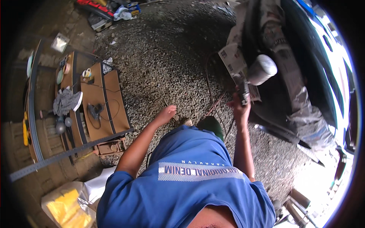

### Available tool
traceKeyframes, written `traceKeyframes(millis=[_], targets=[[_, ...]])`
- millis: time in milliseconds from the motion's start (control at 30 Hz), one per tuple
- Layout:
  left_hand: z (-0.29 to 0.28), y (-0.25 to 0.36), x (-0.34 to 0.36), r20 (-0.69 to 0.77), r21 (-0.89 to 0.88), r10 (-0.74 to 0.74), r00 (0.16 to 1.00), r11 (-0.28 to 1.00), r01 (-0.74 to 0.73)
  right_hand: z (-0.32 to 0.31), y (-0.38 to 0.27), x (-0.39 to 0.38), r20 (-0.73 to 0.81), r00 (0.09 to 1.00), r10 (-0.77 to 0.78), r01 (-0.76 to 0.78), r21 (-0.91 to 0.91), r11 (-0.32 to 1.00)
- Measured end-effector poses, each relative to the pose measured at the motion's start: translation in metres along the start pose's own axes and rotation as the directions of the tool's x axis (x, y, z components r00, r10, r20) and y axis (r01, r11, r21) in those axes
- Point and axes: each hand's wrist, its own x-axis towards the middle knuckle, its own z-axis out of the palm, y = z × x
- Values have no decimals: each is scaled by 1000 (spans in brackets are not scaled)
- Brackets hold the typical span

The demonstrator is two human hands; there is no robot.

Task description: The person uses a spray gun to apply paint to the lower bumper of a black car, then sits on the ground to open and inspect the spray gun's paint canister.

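Head view, contents as found:

1. Spray gun [243,91], one, dark body with a pale, rounded cup [263,70]. Location: ahead and to the right of the torso, held above the gravel [159,64].
2. Right hand [240,110], grasping the gun by its grip, forearm reaching forward; the nearer hand by far.
3. Left hand [166,114], well apart to the left, fingers loosely curled, nothing visible in it; released, as far as could be seen.
4. Axis: the gun's grip ran roughly forward from the right hand; the cup's long axis slanted off to the right and slightly forward, toward the vehicle body [304,41].
5. Newspaper sheet [231,59], just beyond the gun, beside the dark vehicle body on the right. Governing relation, as judged: gun between right hand and papered side, left hand out of reach. Whether gun and paper touched could not be told.
6. Hose [207,70], thin, reddish, looping across the gravel left of the gun.
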Motion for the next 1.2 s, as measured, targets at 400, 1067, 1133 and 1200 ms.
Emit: traceKeyframes(millis=[400,1067,1133,1200], targets=[[12,206,51,-52,-735,48,998,674,-70,115,9,16,596,769,-232,465,-272,843],[-53,297,335,29,-162,132,991,979,-125,169,-219,356,644,698,-313,712,-672,203],[-75,305,348,-3,-146,172,985,975,-171,185,-224,375,665,687,-293,727,-638,256],[-97,310,363,-41,-128,179,983,975,-182,202,-223,403,745,590,-311,808,-547,221]])
